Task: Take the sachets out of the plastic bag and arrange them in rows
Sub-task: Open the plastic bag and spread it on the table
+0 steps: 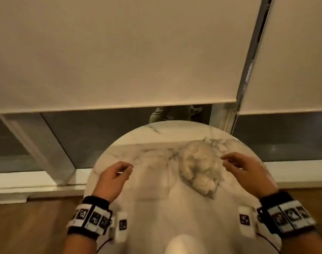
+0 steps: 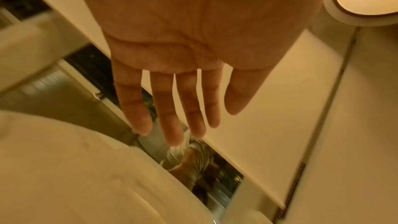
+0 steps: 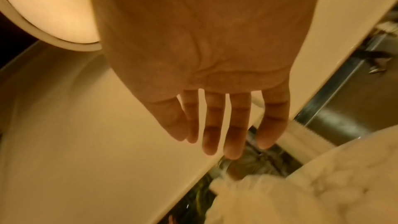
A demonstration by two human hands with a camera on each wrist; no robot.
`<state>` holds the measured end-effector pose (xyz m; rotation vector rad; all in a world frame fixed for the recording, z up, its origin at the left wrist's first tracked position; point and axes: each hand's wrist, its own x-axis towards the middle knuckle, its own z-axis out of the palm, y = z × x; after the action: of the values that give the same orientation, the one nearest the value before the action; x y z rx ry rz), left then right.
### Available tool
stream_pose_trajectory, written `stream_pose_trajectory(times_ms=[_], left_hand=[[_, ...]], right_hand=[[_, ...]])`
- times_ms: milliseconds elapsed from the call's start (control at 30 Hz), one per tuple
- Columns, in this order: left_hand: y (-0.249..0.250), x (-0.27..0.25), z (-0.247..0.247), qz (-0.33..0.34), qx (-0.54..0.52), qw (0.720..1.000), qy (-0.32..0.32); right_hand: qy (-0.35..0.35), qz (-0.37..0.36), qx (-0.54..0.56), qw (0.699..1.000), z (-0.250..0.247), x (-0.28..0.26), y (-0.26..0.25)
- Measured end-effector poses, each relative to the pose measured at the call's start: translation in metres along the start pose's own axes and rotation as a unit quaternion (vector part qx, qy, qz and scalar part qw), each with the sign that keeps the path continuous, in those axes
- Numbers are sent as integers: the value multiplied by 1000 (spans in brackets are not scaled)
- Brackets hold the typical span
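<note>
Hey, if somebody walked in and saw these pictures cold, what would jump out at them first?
Probably the plastic bag, a pale crumpled bundle lying right of centre on the round marble table. Next, the two bare hands above the table: the left hand out to the bag's left and the right hand by its right edge, neither holding anything. Behind, big cream roller blinds fill the upper picture.
</note>
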<state>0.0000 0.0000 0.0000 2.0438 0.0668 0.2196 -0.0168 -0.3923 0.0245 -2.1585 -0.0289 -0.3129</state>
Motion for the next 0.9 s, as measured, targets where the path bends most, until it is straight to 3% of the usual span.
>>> stream_pose_trajectory(times_ms=[167, 267, 333, 533, 733, 900], left_hand=[[15, 1, 75, 15, 37, 987, -158], [18, 1, 95, 20, 63, 978, -200], [21, -2, 103, 27, 73, 976, -205], [11, -8, 104, 22, 58, 978, -200], [10, 1, 99, 46, 75, 972, -218], [20, 8, 99, 69, 58, 974, -210]], right_hand=[[-26, -34, -88, 995, 66, 37, 3], [-39, 17, -199, 979, 80, 56, 12], [-50, 22, -227, 972, 86, 64, 20], [-24, -24, -174, 984, 97, 59, 31], [-13, -34, -37, 999, 92, 29, 16], [-28, -68, -3, 997, 92, -2, 4]])
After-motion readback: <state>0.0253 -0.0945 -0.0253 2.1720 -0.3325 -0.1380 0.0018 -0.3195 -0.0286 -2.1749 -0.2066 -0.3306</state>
